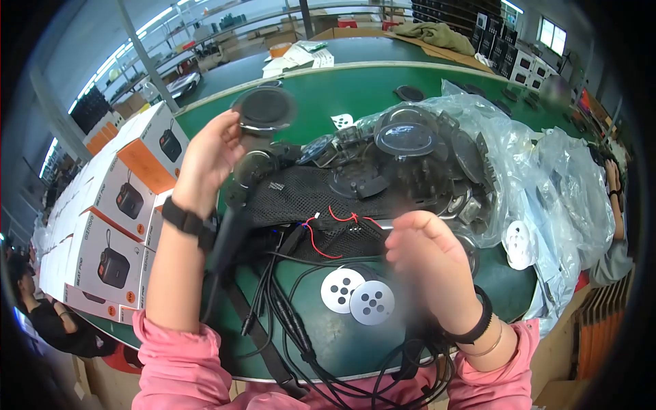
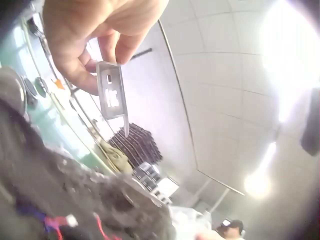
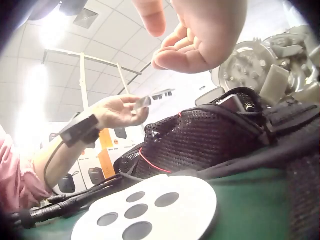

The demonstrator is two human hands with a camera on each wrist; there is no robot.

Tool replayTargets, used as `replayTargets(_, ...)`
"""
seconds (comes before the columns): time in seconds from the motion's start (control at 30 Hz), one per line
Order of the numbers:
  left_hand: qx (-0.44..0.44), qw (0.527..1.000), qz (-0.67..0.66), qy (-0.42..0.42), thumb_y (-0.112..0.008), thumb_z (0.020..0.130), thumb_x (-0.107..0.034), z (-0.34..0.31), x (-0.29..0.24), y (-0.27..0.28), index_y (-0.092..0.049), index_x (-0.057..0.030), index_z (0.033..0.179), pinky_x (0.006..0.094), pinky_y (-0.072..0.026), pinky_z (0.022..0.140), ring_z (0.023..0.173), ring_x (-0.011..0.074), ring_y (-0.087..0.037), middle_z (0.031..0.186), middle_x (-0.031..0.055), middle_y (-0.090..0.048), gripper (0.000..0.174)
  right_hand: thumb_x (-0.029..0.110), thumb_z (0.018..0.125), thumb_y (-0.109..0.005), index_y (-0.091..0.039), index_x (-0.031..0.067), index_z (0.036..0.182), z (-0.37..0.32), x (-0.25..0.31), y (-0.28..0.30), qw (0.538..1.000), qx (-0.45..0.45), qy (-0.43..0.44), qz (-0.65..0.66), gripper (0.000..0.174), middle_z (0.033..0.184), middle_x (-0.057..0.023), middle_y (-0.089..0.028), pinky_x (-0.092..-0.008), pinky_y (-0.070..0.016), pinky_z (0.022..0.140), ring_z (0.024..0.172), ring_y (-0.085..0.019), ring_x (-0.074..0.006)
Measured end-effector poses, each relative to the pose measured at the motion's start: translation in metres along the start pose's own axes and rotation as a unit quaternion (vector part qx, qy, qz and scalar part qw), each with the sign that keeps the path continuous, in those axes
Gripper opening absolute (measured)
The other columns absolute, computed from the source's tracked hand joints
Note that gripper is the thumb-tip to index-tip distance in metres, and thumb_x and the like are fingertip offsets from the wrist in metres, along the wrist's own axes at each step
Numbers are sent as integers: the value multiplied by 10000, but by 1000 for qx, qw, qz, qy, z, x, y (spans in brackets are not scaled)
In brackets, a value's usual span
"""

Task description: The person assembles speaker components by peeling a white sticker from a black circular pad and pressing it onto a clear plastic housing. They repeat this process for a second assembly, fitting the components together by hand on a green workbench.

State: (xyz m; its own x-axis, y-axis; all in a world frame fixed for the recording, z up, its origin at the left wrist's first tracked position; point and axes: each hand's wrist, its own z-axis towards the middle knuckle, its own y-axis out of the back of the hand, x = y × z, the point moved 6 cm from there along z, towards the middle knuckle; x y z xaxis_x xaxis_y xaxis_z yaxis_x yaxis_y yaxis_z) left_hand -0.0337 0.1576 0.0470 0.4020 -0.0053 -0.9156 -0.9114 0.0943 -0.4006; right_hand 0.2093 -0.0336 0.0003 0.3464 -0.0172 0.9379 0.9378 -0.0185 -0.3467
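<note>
Clearly, left hand [image 1: 212,152] pinches round part [image 1: 266,107] by edge; right hand [image 1: 435,263] half-open, fingers bent.

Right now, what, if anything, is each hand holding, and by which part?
The left hand grips a dark round part by its edge, with fingers and thumb. The right hand holds nothing.

The green table [image 1: 328,335] carries white discs [image 1: 343,290], dark cables [image 1: 290,321], black mesh [image 1: 294,195] and boxes [image 1: 113,253].
</note>
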Motion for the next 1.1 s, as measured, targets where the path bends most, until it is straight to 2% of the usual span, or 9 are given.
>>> replayTargets(0.1,-132,987,85,44,-542,812,-169,52,7,54,-532,-88,789,259,-395,565,615,99,-496,675,-30,-534,84,122,876,-474,-520,37,1006,0,1,-1,1000,21,-2,-5,162,842,-20,-562,-206,-408,667,738,-511,-79)
replayTargets(0.23,-196,957,196,85,-504,801,-165,93,33,104,-493,-105,696,250,-287,449,474,99,-377,554,-30,-440,121,117,878,-469,-527,34,997,1,1,-2,999,35,1,0,156,830,-16,-559,-200,-407,668,728,-508,-72)
replayTargets(0.3,-169,961,199,90,-514,804,-173,118,47,128,-494,-74,727,279,-382,471,498,122,-458,589,-1,-485,127,114,879,-467,-530,35,993,1,0,-1,999,32,5,4,152,828,-15,-558,-198,-407,665,725,-509,-69)
replayTargets(0.37,-190,971,143,35,-524,813,-189,125,53,134,-504,10,919,323,-494,606,688,190,-567,877,123,-575,226,115,880,-467,-530,38,994,2,-1,-1,999,34,-1,-12,151,826,-14,-557,-197,-409,662,721,-510,-69)
replayTargets(0.4,-212,962,169,22,-531,821,-198,110,47,116,-390,70,1157,368,-483,807,951,284,-534,1228,229,-412,452,116,881,-465,-531,40,993,2,-2,0,999,33,-5,-14,151,825,-13,-557,-196,-409,659,719,-512,-69)
replayTargets(0.57,-197,958,204,38,-515,814,-203,94,45,95,-418,17,1198,379,-397,869,1003,253,-483,1171,139,-460,453,118,882,-465,-530,36,991,4,-5,0,999,36,-7,-23,151,823,-14,-556,-197,-407,660,719,-510,-70)
replayTargets(0.73,30,935,349,-55,-498,835,-206,40,19,-4,-548,-74,1120,253,-400,771,971,130,-484,1027,12,-544,318,122,882,-467,-529,30,985,4,-5,-2,999,39,-11,-32,151,817,-18,-553,-201,-405,659,716,-505,-73)
replayTargets(1.0,261,854,431,-133,-536,820,-94,-103,19,-108,-586,13,976,239,-420,749,841,103,-523,879,27,-579,196,126,885,-463,-526,23,983,4,-6,1,1000,21,-4,17,155,807,-29,-559,-203,-402,644,692,-506,-79)
replayTargets(1.1,356,688,587,-234,-600,740,-91,-149,37,-118,-596,-14,868,290,-453,636,727,218,-567,816,79,-569,149,129,882,-470,-530,27,984,4,-11,3,999,11,-9,35,157,800,-28,-562,-205,-399,632,684,-510,-82)
